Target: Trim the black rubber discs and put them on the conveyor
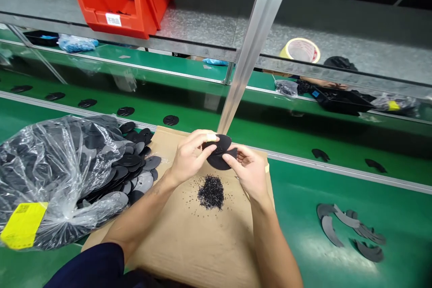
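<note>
Two thin black round plates overlap between my hands, above a brown cardboard sheet. My left hand (193,153) pinches the upper black disc (222,143) between thumb and fingers; pale tape wraps one fingertip. The lower black disc (219,162) is in the grip of my right hand (249,167), its thumb on the near face. Whether the two discs are joined I cannot tell. Just below them, a pile of tiny black pieces (211,192) lies on the cardboard (189,243). Left of my left forearm, loose black discs (143,182) spill from a clear plastic bag (67,166).
A yellow label (24,226) is on the bag. Curved black pieces (366,249) lie on the green table at right. Black discs (170,120) sit spaced along the green strip behind a metal rail. Above are a red bin (118,24), a tape roll (300,50) and a metal post (248,45).
</note>
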Tool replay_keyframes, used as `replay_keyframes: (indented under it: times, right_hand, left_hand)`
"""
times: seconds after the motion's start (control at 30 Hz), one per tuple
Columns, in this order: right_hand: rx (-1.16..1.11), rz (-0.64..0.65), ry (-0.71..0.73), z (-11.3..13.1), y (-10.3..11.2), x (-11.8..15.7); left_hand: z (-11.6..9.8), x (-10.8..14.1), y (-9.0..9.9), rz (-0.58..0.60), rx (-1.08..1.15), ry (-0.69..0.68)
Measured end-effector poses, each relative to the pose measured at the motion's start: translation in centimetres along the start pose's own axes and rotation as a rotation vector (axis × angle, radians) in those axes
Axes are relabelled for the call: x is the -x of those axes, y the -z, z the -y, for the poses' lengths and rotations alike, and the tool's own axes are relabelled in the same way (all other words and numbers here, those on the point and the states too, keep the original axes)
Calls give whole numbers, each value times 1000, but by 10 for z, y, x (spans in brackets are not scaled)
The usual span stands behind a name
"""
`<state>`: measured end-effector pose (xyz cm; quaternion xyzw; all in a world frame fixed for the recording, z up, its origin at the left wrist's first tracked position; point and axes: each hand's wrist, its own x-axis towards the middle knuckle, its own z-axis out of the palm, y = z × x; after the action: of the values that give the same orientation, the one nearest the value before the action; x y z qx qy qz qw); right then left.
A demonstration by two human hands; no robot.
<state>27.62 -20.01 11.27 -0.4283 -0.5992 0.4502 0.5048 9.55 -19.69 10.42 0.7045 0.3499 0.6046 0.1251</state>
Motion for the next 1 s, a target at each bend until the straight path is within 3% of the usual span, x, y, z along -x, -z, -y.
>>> replay_keyframes:
  times: [0.17, 0.57, 0.83, 1.0]
  right_hand:
    - [-10, 110, -6, 0, -2, 2]
    - [28, 42, 12, -1, 1, 1]
    - [7, 15, 14, 0, 0, 1]
    - [-13, -56, 22, -2, -4, 1]
  left_hand:
    - [-6, 1, 1, 96, -81, -128]
    - [0, 0, 5, 146, -30, -124]
    - [-6, 0, 11, 185, -66, -57]
    - [-5, 3, 4, 170, -16, 51]
